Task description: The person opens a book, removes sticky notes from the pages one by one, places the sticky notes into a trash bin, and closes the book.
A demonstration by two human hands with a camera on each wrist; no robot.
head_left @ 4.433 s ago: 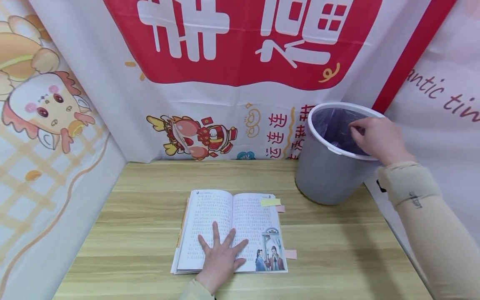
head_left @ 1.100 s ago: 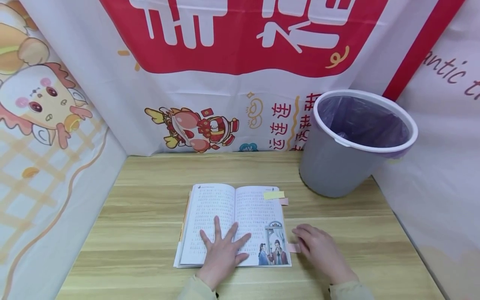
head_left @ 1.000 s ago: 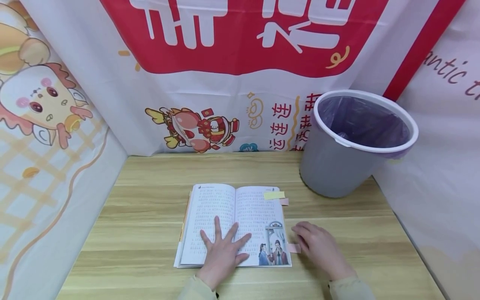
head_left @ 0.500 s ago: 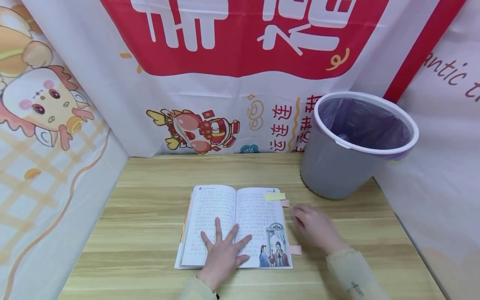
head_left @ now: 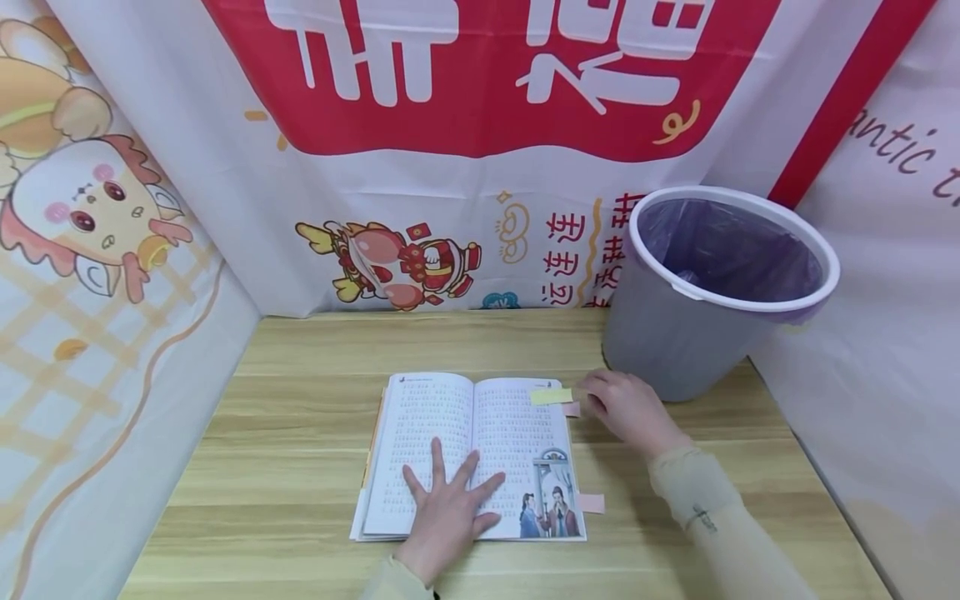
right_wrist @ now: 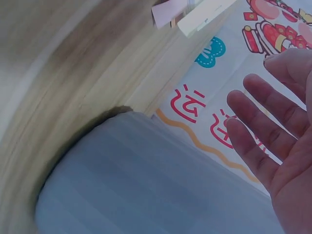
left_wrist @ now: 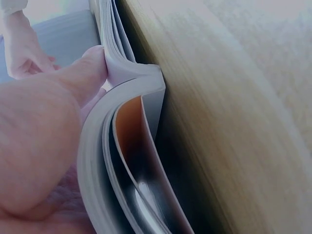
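Note:
An open book point(head_left: 510, 425) lies on the wooden table, its right page showing text and a drawing of two figures. My left hand point(head_left: 446, 517) rests on it with fingers spread, across the lower pages and the fold; the left wrist view shows the thumb against the pages at the book's lower edge. A yellow sticky tab point(head_left: 551, 397) juts from the top right of the page, with a pink tab point(head_left: 572, 409) just below and another pink tab point(head_left: 592, 503) lower down. Beside the yellow tab is my right hand point(head_left: 633, 412), fingers loosely bent point(right_wrist: 263, 146), with nothing seen in it.
A grey bin point(head_left: 667, 333) with a white rim and a purple liner stands at the table's back right, just behind my right hand. Printed cloths hang along the back and both sides of the table point(head_left: 285, 467).
My right hand came out of the bin to the lower pink tab, then moved up along the book's right edge to beside the yellow tab. My left hand stays on the book.

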